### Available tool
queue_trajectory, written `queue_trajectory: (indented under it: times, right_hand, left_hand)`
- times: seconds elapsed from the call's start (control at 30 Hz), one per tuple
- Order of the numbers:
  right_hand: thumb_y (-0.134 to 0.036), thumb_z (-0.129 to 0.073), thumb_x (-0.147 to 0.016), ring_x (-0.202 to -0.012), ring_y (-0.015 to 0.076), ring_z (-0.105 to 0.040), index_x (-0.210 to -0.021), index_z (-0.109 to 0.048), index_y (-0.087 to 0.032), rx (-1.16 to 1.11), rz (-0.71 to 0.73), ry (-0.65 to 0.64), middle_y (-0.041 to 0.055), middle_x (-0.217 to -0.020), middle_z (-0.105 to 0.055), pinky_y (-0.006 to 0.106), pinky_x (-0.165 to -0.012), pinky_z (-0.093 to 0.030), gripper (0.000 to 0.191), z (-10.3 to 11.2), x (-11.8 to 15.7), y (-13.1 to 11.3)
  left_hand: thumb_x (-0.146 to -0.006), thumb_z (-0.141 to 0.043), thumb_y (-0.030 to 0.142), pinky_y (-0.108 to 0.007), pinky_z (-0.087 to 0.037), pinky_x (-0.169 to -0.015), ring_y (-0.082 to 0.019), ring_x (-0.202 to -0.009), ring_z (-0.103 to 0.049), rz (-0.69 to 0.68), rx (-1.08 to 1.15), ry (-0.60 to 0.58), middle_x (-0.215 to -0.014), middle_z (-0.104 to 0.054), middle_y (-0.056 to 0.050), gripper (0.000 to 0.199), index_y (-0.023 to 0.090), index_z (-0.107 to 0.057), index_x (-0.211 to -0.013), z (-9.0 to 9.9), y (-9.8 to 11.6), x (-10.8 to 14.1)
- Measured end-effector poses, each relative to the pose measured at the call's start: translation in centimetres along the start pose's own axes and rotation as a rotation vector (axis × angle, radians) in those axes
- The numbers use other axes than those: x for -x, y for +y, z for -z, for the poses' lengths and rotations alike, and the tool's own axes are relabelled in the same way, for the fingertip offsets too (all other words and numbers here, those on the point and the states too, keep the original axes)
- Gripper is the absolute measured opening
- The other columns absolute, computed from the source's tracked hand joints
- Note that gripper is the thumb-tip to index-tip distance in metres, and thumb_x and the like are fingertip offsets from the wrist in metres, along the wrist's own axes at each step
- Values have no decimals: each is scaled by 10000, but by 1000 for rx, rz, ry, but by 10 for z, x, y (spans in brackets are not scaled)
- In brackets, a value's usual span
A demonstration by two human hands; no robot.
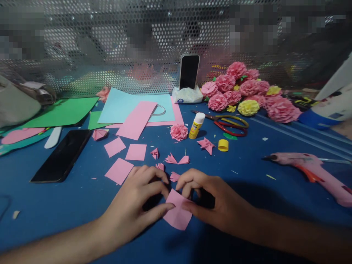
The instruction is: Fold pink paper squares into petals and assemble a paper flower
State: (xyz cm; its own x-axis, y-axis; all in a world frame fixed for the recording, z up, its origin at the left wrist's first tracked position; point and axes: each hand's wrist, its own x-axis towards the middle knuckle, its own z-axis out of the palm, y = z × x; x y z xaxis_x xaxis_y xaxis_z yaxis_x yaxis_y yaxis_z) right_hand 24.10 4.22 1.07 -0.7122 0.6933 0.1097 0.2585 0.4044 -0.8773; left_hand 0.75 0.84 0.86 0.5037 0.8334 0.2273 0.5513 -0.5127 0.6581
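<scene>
Left hand (137, 200) and right hand (210, 198) are both closed on one pink paper square (178, 216), thumbs on top, the person's fingertips close in at its far side. It lies directly between them, about equally near each; being roughly square, it shows no clear long axis, but it is turned cornerwise, one corner pointing away from the person and the opposite one towards them.

Left of the grip and farther out lies a black phone (62, 156). Nearer, just beyond the left knuckles, are three loose pink squares (136, 151). Small folded pink pieces (174, 177) sit straight beyond the grip, the closest near the right fingers. Past these, slightly right, stands a glue stick (195, 128), then its yellow cap (223, 146) and scissors (232, 126). Well apart, right of the right hand, lies a pink glue gun (299, 161).
</scene>
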Motion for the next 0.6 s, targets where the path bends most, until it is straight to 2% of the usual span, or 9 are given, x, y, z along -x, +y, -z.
queue_trajectory:
  times: [0.07,0.17,0.27,0.4,0.5,0.6]
  right_hand:
    - [-157,-630,-884,-815,115,-600,-1141,-542,-229,59,6,-29,-21,-982,-635,227,-754,-444,281,-1,0,3]
    - [-126,-658,-840,-806,139,-583,-1131,-574,-235,228,14,-58,-24,-916,-632,254,-734,-415,321,-1,1,6]
    - [-106,-673,-824,-830,161,-560,-1072,-595,-217,322,73,-62,-5,-912,-631,276,-741,-395,282,2,-1,8]
    - [-115,-580,-928,-880,160,-554,-931,-598,-195,339,253,-78,14,-915,-645,280,-793,-405,82,8,-5,12]
    - [-131,-488,-1000,-915,166,-554,-979,-612,-180,437,390,-93,29,-952,-676,305,-844,-413,135,12,-7,15]
    - [-167,-406,-1052,-998,170,-565,-1030,-623,-158,529,509,-127,43,-1071,-699,325,-867,-415,218,17,-8,16]
  left_hand:
    - [-934,-665,229,-348,-372,-876,-193,-1045,-537,25,21,-23,-1133,-586,15,82,241,-608,-875,-3,-1,-1]
    - [-915,-667,184,-359,-363,-899,-196,-1056,-534,18,11,-21,-1148,-584,9,79,242,-614,-906,-5,1,-1]
    - [-915,-672,202,-363,-362,-902,-203,-1058,-535,-9,-18,-33,-1151,-598,-11,72,233,-610,-935,-5,2,-1]
    - [-963,-608,203,-348,-364,-871,-190,-1010,-552,-64,-22,-25,-1110,-632,-18,91,219,-623,-874,-3,0,-2]
    - [-978,-569,147,-339,-351,-880,-169,-971,-564,-134,-42,-3,-1057,-664,-7,148,200,-603,-843,0,-4,-4]
    - [-1022,-484,147,-348,-347,-906,-167,-965,-577,-241,-73,-34,-1046,-683,-23,163,184,-621,-942,1,-8,-4]
